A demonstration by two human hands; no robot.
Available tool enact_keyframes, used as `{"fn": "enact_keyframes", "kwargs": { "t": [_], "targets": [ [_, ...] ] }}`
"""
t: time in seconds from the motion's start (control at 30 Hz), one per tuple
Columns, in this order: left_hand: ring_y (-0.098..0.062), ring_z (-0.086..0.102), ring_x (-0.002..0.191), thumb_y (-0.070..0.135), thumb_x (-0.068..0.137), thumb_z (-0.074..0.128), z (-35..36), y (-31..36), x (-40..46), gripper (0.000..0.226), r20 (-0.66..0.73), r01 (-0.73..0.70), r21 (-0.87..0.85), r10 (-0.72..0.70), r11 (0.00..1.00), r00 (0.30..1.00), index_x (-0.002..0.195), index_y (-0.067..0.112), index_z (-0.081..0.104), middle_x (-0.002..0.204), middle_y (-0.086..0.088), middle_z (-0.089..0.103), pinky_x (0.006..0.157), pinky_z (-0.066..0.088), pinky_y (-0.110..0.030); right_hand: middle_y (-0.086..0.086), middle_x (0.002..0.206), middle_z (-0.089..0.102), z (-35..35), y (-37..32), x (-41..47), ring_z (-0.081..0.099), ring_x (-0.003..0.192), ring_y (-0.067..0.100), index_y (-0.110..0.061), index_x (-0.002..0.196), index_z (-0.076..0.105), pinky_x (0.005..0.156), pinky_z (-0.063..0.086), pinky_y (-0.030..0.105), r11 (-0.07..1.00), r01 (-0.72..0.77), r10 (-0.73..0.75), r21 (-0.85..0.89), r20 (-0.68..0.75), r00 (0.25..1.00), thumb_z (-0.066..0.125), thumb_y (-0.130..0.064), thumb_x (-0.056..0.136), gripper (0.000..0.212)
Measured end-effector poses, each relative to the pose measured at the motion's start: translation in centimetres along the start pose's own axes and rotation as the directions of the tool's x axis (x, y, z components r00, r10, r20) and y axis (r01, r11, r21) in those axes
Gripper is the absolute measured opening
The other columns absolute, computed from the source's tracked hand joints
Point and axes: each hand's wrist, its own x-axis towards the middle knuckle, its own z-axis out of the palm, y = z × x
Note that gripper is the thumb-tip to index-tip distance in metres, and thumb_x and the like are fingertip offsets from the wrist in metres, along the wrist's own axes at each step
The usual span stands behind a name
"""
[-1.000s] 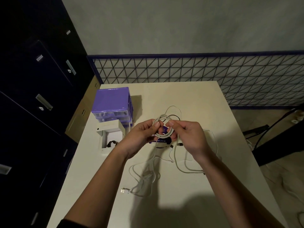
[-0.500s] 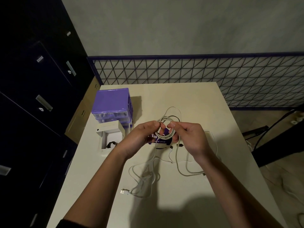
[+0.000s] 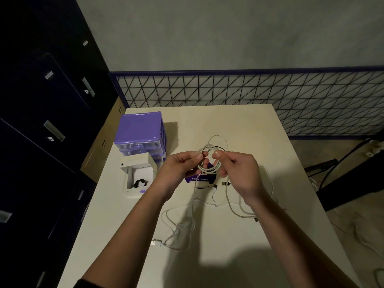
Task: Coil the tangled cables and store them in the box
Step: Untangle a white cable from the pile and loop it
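Note:
A small coil of white cable [image 3: 208,167] is held above the middle of the cream table [image 3: 239,125]. My left hand [image 3: 180,169] pinches its left side and my right hand [image 3: 239,169] pinches its right side. The cable's loose tail [image 3: 182,227] hangs down and lies in loops on the table, ending in a USB plug [image 3: 154,243]. Another white cable [image 3: 234,208] lies under my right wrist. An open white box [image 3: 138,175] with a dark coiled cable [image 3: 140,183] inside stands to the left.
A purple drawer unit [image 3: 141,132] stands behind the white box. A round purple sticker [image 3: 200,179] lies on the table under my hands. Dark cabinets [image 3: 41,121] line the left, and a wire fence [image 3: 270,96] runs behind the table.
My hands have shifted slightly apart, and the coil between them sits a little more open. The tail on the table has barely moved.

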Motion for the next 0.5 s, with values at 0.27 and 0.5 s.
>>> {"fn": "enact_keyframes", "kwargs": {
  "t": [0.27,0.5],
  "targets": [
    [-0.007,0.068,0.075,0.014,0.092,0.061,-0.1,-0.1,0.5,0.023,-0.217,-0.032,-0.072,0.015,0.997,0.976,0.108,0.001,0.071,0.091,-0.006,0.074,0.069,0.055,-0.017,-0.012,0.061,0.055,-0.2,1.3,-0.1,0.048,0.054,-0.003,-0.024,0.097,0.068,0.054,0.038,0.006,1.0,0.029,-0.029,0.006,0.21,0.977,0.054,-0.021,0.097,0.014],
    [-0.021,0.057,0.082,0.016,0.092,0.062,-1.3,0.0,0.9,0.017,-0.346,-0.039,-0.143,-0.013,0.989,0.938,0.1,0.008,0.073,0.095,-0.007,0.072,0.076,0.054,-0.025,-0.007,0.085,0.069,-0.2,6.1,-0.7,0.061,0.088,0.013,-0.027,0.085,0.069,0.08,0.047,0.028,0.963,0.006,0.076,-0.27,0.293,0.953,0.057,-0.029,0.093,0.014]
  ]
}}
